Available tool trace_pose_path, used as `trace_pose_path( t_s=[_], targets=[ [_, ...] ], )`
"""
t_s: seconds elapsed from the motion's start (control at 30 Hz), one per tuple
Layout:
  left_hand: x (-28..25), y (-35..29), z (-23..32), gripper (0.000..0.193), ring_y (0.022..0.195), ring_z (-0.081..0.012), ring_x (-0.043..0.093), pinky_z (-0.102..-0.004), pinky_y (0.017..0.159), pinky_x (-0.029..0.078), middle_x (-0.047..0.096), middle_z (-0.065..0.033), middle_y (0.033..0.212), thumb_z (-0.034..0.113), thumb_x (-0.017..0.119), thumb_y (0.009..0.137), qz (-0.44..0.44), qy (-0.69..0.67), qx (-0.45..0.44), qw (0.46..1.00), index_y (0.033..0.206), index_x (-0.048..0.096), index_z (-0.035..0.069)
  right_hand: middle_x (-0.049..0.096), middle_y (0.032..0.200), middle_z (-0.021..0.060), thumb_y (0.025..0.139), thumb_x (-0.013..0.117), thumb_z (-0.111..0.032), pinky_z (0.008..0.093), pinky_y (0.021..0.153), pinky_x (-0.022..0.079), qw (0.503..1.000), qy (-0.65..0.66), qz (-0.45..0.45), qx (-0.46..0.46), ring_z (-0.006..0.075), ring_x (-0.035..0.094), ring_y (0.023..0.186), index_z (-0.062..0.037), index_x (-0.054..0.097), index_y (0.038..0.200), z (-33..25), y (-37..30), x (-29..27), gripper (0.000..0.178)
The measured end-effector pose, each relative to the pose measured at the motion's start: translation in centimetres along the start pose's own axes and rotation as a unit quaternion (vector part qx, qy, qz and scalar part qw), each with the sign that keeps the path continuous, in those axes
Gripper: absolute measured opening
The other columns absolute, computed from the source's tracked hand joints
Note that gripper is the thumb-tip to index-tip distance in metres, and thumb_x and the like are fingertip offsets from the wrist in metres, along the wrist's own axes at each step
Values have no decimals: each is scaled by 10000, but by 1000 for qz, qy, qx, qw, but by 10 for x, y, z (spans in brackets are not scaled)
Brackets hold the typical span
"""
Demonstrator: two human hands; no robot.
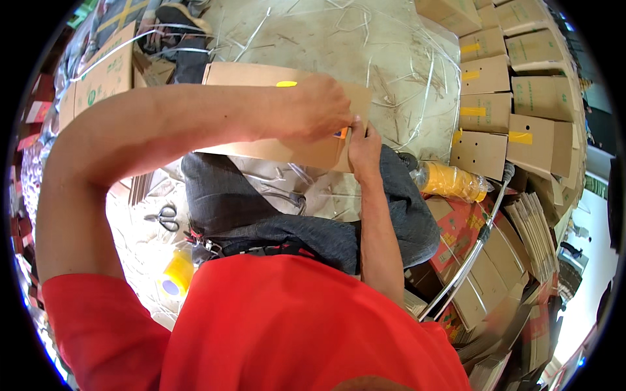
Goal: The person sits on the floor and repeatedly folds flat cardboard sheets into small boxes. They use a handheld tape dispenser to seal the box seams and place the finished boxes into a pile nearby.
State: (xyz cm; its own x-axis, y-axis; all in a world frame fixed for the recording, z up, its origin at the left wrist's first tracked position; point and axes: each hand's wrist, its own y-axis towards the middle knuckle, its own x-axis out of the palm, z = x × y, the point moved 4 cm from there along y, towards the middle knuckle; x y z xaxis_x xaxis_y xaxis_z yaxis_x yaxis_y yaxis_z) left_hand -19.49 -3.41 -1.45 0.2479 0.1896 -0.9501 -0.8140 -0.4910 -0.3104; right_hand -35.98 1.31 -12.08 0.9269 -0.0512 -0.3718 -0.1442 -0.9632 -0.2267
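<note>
A flat-looking brown cardboard box point(251, 73) lies across in front of my knees, with a short strip of yellow tape point(287, 83) on it. My left hand point(319, 107) reaches over it from the left and is closed above its right end. Beneath those fingers shows a small orange and dark-blue thing point(340, 133), too covered to name. At the box's right end my right hand point(365, 150) grips the cardboard edge, its thumb and fingertips close to the left hand. The left forearm hides much of the box.
Scissors point(164, 217) and a yellow tape roll point(176, 274) lie on the floor at left. Wrapped yellow tape rolls point(453, 182) and a metal pole point(466, 264) are at right. Cardboard boxes point(481, 112) stand stacked beyond. White straps point(427, 98) litter the floor.
</note>
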Motion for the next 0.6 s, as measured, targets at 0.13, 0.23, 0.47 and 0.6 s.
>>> trace_pose_path(
  t_s=[0.13,0.23,0.47,0.6],
  targets=[
    [2,-65,-30,242,775,-291,723,-434,635,520,695,-52,752,242,702,911,42,-30,-26,998,1150,661,231,734,1032,237,1065,546,-392,417,874,512,1000,-3,0,26,324,682,942,46,692,1168,17,5,0,473],
    [15,-142,-62,289,791,-276,720,-425,674,531,697,-45,778,206,736,886,0,20,-91,996,1162,666,255,736,1043,210,1067,542,-410,404,894,505,999,-22,10,35,267,667,951,69,683,1179,23,9,-1,511],
    [41,-242,-106,656,841,-281,703,-407,721,541,683,-70,920,264,872,829,-9,40,-128,991,1425,617,369,719,1143,166,1073,567,-404,367,916,497,995,52,-24,77,212,640,1002,71,658,1276,17,7,-1,524],
    [66,-261,-121,912,832,-273,657,-422,733,548,600,-80,986,287,869,834,-22,-17,-112,993,1586,388,475,714,1158,132,1083,563,-388,344,910,501,996,18,-37,85,196,637,1007,75,649,1286,17,12,-8,513]
  ],
)
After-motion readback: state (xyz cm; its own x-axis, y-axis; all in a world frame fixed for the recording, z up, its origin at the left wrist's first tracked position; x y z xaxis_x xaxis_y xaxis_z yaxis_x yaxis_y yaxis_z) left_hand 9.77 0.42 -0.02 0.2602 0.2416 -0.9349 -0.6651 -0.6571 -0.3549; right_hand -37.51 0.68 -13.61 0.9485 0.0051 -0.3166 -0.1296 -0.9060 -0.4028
